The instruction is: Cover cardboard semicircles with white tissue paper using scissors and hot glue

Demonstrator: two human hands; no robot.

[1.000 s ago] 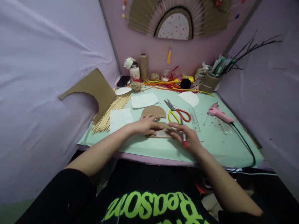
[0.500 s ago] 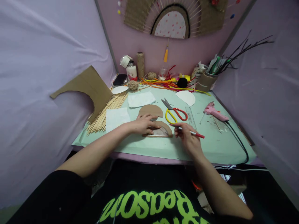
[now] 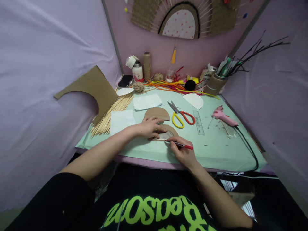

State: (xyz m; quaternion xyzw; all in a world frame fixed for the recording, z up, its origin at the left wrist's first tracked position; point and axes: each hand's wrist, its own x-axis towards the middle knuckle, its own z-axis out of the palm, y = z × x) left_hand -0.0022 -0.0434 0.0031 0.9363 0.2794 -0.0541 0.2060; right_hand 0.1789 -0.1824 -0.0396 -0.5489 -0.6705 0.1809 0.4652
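My left hand (image 3: 151, 127) lies with fingers spread on a clear protractor (image 3: 162, 136), pressing it onto a half-round piece of brown cardboard (image 3: 173, 129). Its fingers cover part of both. My right hand (image 3: 184, 150) is closed around a red-capped marker pen (image 3: 180, 144), its tip at the protractor's straight lower edge. A second cardboard half-round (image 3: 157, 113) lies just beyond my left hand. Scissors (image 3: 179, 117) with one yellow and one red handle rest to the right of it, and a clear ruler (image 3: 198, 123) is beside them.
A pink glue gun (image 3: 225, 116) with a black cord lies on the right. Thin wooden sticks (image 3: 108, 118) and a large cut cardboard sheet (image 3: 96, 86) are on the left. White paper pieces (image 3: 147, 102), twine (image 3: 139, 86) and coloured pipe cleaners (image 3: 166, 86) sit farther back.
My right hand has moved left and slightly down, bringing the pen from beside the protractor to its lower edge. My left hand stays on the protractor.
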